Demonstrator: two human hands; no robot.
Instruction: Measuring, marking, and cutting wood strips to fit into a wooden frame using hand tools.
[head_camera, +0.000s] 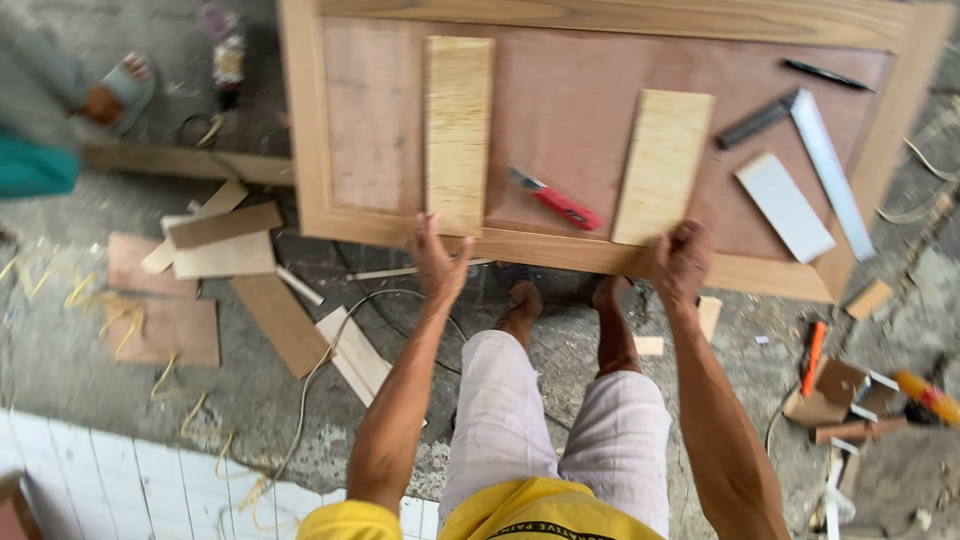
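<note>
At the far left another person's sandalled foot (118, 88) rests on the concrete, well apart from the work, and nearer in a litter of plywood offcuts (222, 240) and curled shavings lies beside the panel's left edge, with a thin cable (322, 360) looping across the floor toward the person's legs. The left hand (438, 262) is at the near rail of the framed plywood panel (560, 110), fingers spread and pressed flat where the left pale wood strip (458, 130) meets that rail; it seems to steady the strip, not clasp it. A red utility knife (556, 201) lies loose on the sheet between the two strips. The right hand (681, 262) curls its fingers over the same rail at the foot of the right pale wood strip (662, 165), which lies slightly tilted. By the look of it both strips are laid but only being positioned: no fastening shows, so fixing probably remains. Further right on the panel lie a white rectangular piece (785, 207), a metal square (826, 165) and a dark pen-like tool (826, 74); the knife and these could get in the way. Off the right edge, an orange-handled tool (813, 357) and small scraps crowd the floor.
</note>
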